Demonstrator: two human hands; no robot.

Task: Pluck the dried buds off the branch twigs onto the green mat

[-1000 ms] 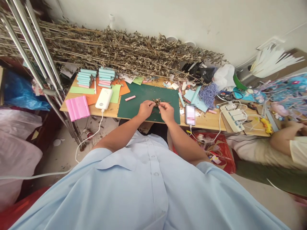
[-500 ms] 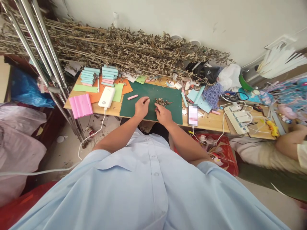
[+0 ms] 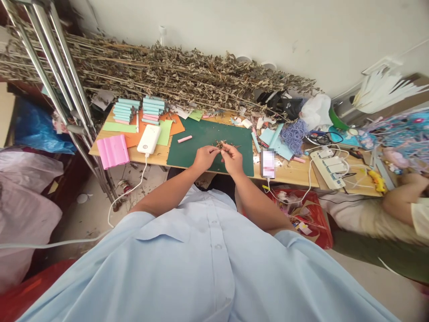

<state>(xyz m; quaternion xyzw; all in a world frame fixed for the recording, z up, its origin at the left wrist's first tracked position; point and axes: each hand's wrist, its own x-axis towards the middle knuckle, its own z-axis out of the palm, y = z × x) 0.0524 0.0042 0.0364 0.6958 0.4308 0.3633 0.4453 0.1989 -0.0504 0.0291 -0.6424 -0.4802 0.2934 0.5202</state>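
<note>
My left hand [image 3: 206, 158] and my right hand [image 3: 232, 158] meet fingertip to fingertip over a green cutting mat [image 3: 187, 157]. Both are closed in a pinch on a bit of dried leaves [image 3: 220, 144], mostly covered by my fingers. More of the small brown heap shows just behind the fingertips, with a thin stem sticking out to the right. On the mat to the left of my hands lies a small pink paper roll [image 3: 184, 139], touched by neither hand.
Blue and pink paper rolls [image 3: 153, 107] are stacked at the back left, near a white power bank [image 3: 149, 139] and pink paper [image 3: 113, 151]. A phone [image 3: 268, 163] and a power strip [image 3: 326, 169] lie right. Dried plants [image 3: 187, 71] line the wall. Another person's arm [image 3: 404, 197] rests far right.
My hands were apart, with the leaf heap beyond the right one. Now they have come together at the heap, fingertips touching. The pink roll stays where it was on the mat.
</note>
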